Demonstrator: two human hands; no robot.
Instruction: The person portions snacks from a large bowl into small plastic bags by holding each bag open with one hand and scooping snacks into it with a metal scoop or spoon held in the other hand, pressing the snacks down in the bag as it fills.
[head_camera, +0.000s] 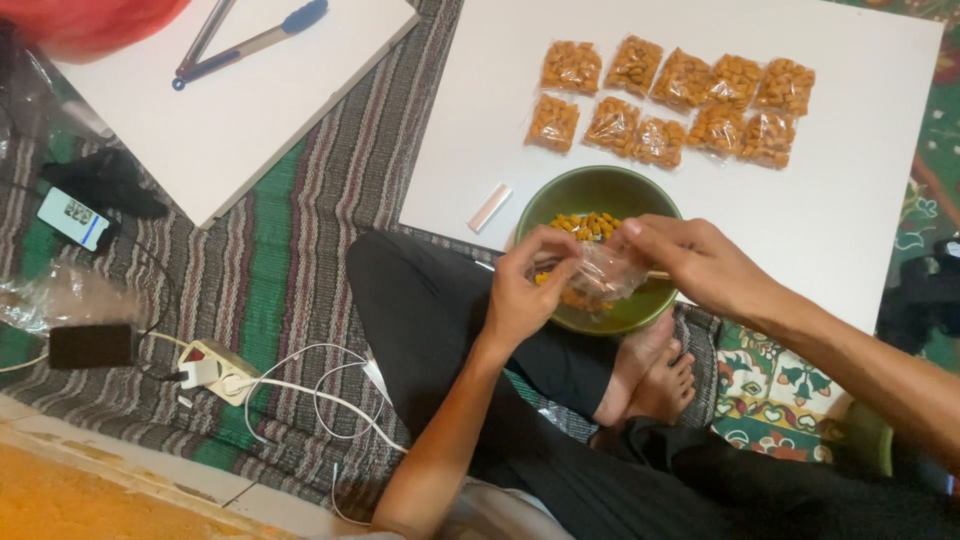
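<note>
Both hands work over a green bowl (600, 190) that sits at the near edge of a white board (860, 200) serving as the worktop. The left hand (525, 290) is curled, its thumb and fingertips pinching one edge of a small clear plastic bag (605, 275). The right hand (690, 258) pinches the opposite edge from the other side, so the bag hangs between the two hands, just above the bowl's near rim. Some orange-brown snack pieces seem to lie inside the bag already, though the crinkled film makes the amount hard to judge. A thin pale stick shows just below the right hand's fingers; what it is cannot be told.

Beyond both hands, on the far part of the board, ten filled snack packets (675, 100) lie in two rows of five, touching or overlapping their neighbours. That looks like the finished share of the work. The loose snack pieces (585, 225) left in the bowl, just past the fingertips, are few and cover only part of the bottom, so by this view most of the batch appears packed and only a packet or two remains to fill.

A small white strip (490, 207) lies on the board just beyond the left hand. Well off to the left-hand side, a second white board carries metal tongs (245, 42), and a phone (72, 218) and a power strip (215, 370) with cables rest on the striped mat (290, 220).
</note>
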